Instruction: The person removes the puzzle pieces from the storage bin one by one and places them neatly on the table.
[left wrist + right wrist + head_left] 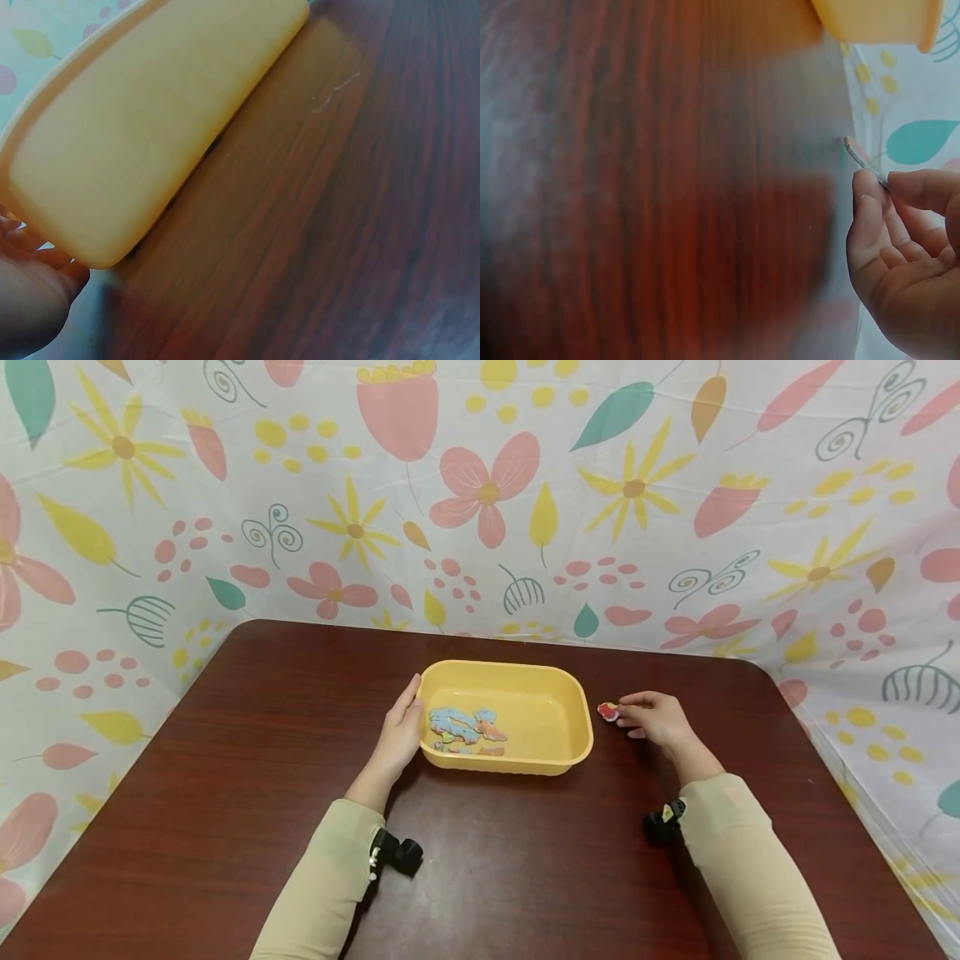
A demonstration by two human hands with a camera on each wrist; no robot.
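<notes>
A yellow plastic basin (532, 763) sits on the table, with several flat light-blue and orange cut-out pieces (457, 727) on the left of its floor. My left hand (397, 735) rests against the basin's left end, fingers fairly straight along the wall. The left wrist view shows the basin's long side (150, 127) and part of that hand (34, 300) at its corner. To the right of the basin, my right hand (656, 720) pinches a small flat red piece (608, 712) with yellow and a pale edge. Seen edge-on in the right wrist view, the piece (861, 158) is thin, between thumb and fingertips.
The dark reddish-brown wooden table (510, 868) has rounded far corners. Behind it and at both sides hangs a white cloth (480, 585) printed with flowers and leaves. Small black cameras (401, 853) are strapped on both sleeved wrists.
</notes>
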